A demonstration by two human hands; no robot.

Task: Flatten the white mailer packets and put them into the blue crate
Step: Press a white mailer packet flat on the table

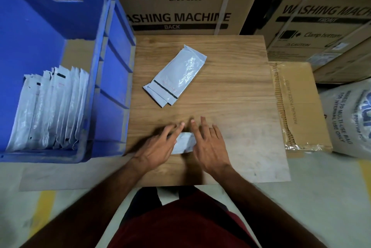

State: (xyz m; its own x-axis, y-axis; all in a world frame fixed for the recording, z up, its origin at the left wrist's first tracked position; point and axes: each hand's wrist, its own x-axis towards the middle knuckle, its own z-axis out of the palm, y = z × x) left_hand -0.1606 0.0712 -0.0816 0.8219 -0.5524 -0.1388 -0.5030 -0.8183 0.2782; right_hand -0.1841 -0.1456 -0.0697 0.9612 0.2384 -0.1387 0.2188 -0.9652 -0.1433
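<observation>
Packet [184, 145] under work lies low and centre in the frame on the wooden table [241, 91], a crumpled white mailer wedged between both hands, its long axis running roughly left to right. The left hand [158, 145] covers its left end and the right hand [208, 145] its right end; each grip is spread, fingers straight and pressing down, not curled round it. Both hands are equally near, so the flattening stroke would, I judge, run outward along that axis. Above it, towards the frame's centre, a pile of about 2 flat mailers [175, 76] lies diagonally, well apart. The blue crate [112, 79] fills the left side, touching the table's edge, with upright mailers [50, 109] stacked at its lower left. Nothing stands between packet and crate except the crate's near wall, which the packet must clear.
</observation>
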